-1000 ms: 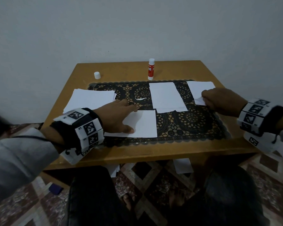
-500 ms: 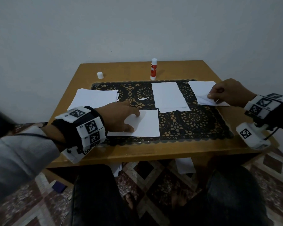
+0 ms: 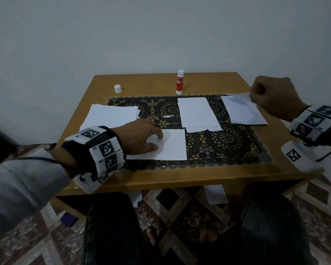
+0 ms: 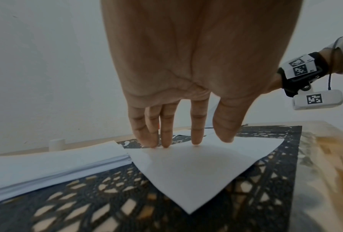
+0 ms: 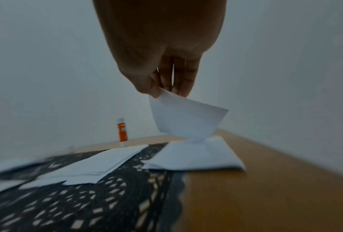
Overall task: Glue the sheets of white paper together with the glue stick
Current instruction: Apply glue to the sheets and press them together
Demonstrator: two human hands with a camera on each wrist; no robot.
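Your right hand [image 3: 275, 96] pinches the far corner of one white sheet [image 5: 186, 119] between thumb and fingertips, and that corner is lifted and curling while the rest of the sheet rests on the small pile [image 3: 245, 111] at the right edge of the black lace mat [image 3: 227, 142]. Your left hand [image 3: 141, 136] lies flat, fingers straight, pressing down a single sheet [image 3: 172, 146] at the front of the mat; it grips nothing. The glue stick [image 3: 180, 82] stands upright and uncapped on the wooden table [image 3: 180, 176] behind the mat, well apart from both hands, and its white cap [image 3: 118, 88] stands to the left of it. A glued pair of sheets [image 3: 197, 113] lies mid-mat, and a thicker stack [image 3: 111, 117] lies at the left.

To do this step well, peel slowly so that only one sheet comes away. Keep the pinch light to avoid a crease. Hold the left hand firm so the base sheet stays square, then carry the lifted sheet across and match its edges before pressing.
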